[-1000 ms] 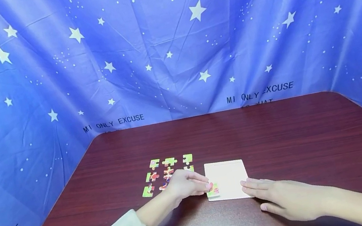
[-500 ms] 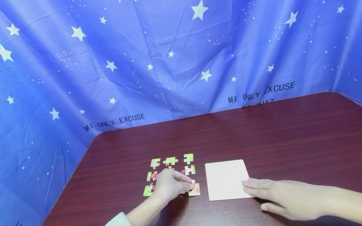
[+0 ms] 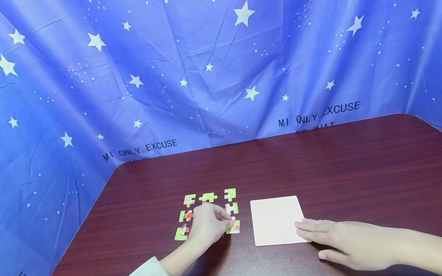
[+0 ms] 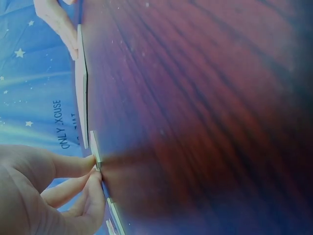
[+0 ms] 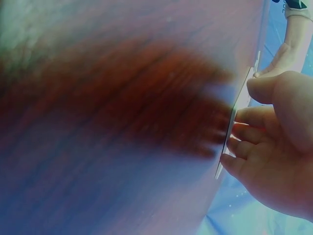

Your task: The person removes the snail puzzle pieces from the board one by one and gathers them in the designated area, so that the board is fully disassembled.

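My left hand [image 3: 207, 224] pinches a green and pink jigsaw piece [image 3: 234, 228] between thumb and fingers at the near right corner of a grid of pieces. In the left wrist view, the thumb and fingertips meet at the edge of this piece [image 4: 95, 146], close over the table. Part of the grid's middle and near row is hidden under the hand. To the right lies a pale square board [image 3: 275, 222], flat. The straight fingers of my right hand [image 3: 350, 243] rest on its right edge, and the right wrist view shows them along the board's rim [image 5: 223, 159].
Around the left hand lie other jigsaw pieces, among them a top middle one [image 3: 208, 197], a top right one [image 3: 230, 193] and a near left one [image 3: 181, 233]. They sit on a dark red wooden table [image 3: 340, 161]. A blue starry curtain [image 3: 194, 39] hangs behind it.
My left hand has carried the jigsaw piece left from the board's near left corner to the grid, then nudged it slightly away from me, closer to the pieces. The right hand has stayed put.
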`<state>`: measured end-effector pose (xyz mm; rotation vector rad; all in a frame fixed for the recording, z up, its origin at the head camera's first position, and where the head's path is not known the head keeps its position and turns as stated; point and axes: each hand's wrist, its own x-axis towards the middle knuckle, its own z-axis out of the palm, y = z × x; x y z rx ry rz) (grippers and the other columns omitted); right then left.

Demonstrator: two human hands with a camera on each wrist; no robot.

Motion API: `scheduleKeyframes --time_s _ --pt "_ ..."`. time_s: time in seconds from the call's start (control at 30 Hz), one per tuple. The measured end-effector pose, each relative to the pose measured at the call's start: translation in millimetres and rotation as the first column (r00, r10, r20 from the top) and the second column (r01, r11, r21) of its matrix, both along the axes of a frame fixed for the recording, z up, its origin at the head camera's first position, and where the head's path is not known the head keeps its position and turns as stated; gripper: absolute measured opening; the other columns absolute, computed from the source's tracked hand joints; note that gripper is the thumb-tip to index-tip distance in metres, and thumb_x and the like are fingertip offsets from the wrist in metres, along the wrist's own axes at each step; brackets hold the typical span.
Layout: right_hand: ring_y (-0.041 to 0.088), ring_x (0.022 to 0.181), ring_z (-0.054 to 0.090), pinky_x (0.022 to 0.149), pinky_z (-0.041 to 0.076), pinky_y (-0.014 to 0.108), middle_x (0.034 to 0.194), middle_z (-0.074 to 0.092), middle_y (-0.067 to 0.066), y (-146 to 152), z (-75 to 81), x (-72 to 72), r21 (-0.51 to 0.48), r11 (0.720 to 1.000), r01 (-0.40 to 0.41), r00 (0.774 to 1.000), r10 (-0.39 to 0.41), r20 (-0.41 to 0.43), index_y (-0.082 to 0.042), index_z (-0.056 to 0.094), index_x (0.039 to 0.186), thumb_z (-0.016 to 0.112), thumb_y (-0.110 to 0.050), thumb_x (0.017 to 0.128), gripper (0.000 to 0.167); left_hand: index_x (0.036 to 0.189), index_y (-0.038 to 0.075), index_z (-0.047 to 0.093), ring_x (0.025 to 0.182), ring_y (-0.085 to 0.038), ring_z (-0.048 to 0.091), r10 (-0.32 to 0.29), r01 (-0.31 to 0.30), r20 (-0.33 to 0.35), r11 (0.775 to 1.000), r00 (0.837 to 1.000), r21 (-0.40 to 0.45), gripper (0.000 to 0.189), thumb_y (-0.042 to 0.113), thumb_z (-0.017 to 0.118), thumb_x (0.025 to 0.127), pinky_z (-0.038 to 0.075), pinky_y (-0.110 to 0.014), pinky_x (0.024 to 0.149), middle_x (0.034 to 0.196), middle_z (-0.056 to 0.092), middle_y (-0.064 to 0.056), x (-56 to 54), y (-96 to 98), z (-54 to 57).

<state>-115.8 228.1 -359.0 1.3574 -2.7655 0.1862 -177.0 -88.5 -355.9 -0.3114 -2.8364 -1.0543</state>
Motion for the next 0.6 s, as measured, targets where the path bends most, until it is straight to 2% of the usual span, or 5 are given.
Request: scheduleKeyframes --time_s 0.17,0.4,0.53,0.6 --pt "0.023 0.135 0.048 0.098 0.051 0.037 0.151 0.045 0.001 0.3 -0.2 -0.5 -0.003 1.0 0.0 1.0 0.0 -0.003 -0.015 0.045 0.144 0.043 -0.038 0.102 0.048 0.068 0.005 0.072 0.057 -0.006 0.057 0.011 -0.011 -0.02 1.0 1.0 -0.023 0.009 0.006 0.079 0.074 0.047 -0.019 0.053 0.065 0.071 -0.005 -0.5 -0.3 0.1" --pt "0.022 0.135 0.047 0.099 0.051 0.036 0.151 0.043 0.0 0.5 -0.2 -0.3 -0.007 1.0 0.01 1.0 -0.01 0.008 -0.017 0.044 0.145 0.043 -0.041 0.101 0.05 0.068 0.003 0.072 0.055 -0.006 0.057 0.009 -0.009 -0.014 1.0 1.0 -0.005 0.008 0.003 0.077 0.074 0.047 -0.019 0.053 0.065 0.071 -0.006 -2.2 -2.0 3.5" --pt "0.02 0.139 0.042 0.101 0.049 0.034 0.154 0.04 -0.001 1.8 1.6 0.1 -0.033 0.999 0.037 0.998 -0.035 0.052 -0.02 0.041 0.146 0.043 -0.043 0.101 0.051 0.074 0.003 0.073 0.058 -0.005 0.06 0.01 -0.01 -0.035 1.0 0.999 0.014 0.004 0.005 0.076 0.076 0.048 -0.019 0.056 0.067 0.073 -0.005 -5.7 -5.7 10.6" --pt "0.019 0.14 0.041 0.102 0.048 0.033 0.154 0.039 -0.002 2.7 3.6 -0.2 -0.051 0.997 0.06 0.997 -0.058 0.048 -0.022 0.04 0.147 0.043 -0.043 0.1 0.051 0.079 0.004 0.074 0.059 -0.006 0.063 0.015 -0.013 -0.064 1.0 0.998 0.026 0.004 0.007 0.075 0.078 0.05 -0.019 0.057 0.071 0.074 -0.004 -8.3 -9.6 16.3"
